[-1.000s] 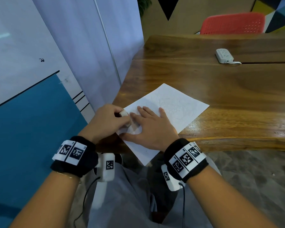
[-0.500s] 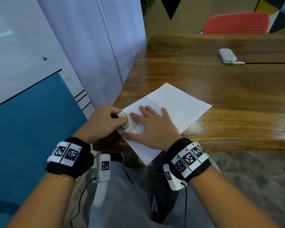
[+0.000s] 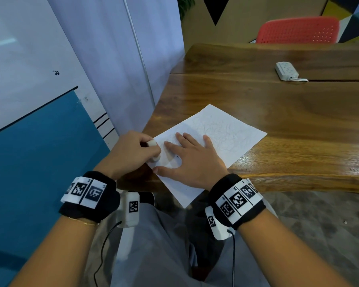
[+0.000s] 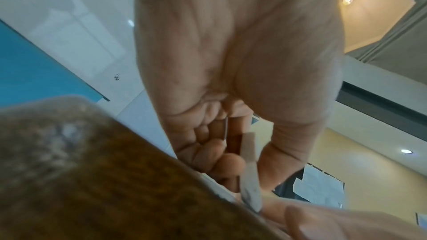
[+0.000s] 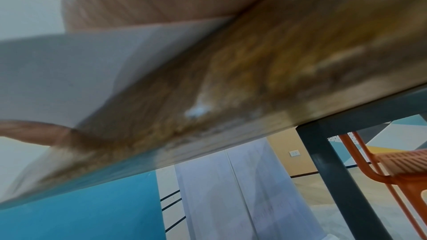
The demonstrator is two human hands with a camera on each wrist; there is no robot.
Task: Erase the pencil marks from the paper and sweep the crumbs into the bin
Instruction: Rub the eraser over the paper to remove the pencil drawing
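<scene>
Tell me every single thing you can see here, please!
paper: one, white with faint pencil scribbles, at the table's near left corner, one corner hanging over the edge
eraser: one, white, standing on the paper's left part
table: one, brown wood
power strip: one, white, far right on the table
chair: one, red, behind the table
wristbands: two, black with black-and-white tags, one on each wrist
left hand: grips the eraser
right hand: lies flat on the paper, fingers spread
</scene>
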